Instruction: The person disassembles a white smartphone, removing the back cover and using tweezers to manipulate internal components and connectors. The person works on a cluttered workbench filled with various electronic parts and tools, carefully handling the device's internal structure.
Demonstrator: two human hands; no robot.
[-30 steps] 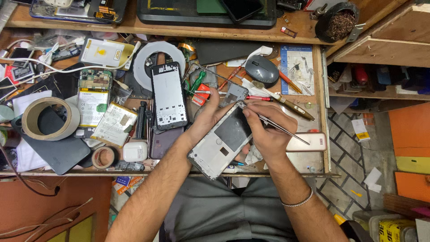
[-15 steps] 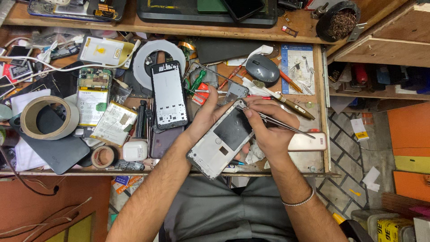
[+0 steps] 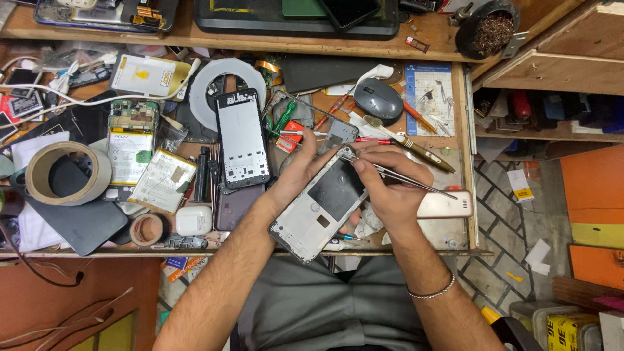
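My left hand [image 3: 296, 174] grips the upper left edge of an opened grey phone frame [image 3: 318, 205], which lies tilted over the front of the workbench. My right hand [image 3: 389, 188] holds thin metal tweezers [image 3: 396, 177], with their tips at the frame's top corner near a small grey cover plate [image 3: 340, 131]. A metal bracelet [image 3: 434, 290] circles my right wrist.
A second phone frame [image 3: 242, 138] lies to the left, beside batteries [image 3: 160, 179], tape rolls [image 3: 65, 172], a white ring [image 3: 224, 88] and a dark case [image 3: 71, 221]. Behind my hands lie a grey mouse [image 3: 378, 101], screwdrivers [image 3: 408, 144], a pink phone [image 3: 446, 205] and a wooden shelf [image 3: 552, 71].
The tweezers' tips and my right hand shifted slightly along the frame's top corner; the left hand keeps its hold on the frame.
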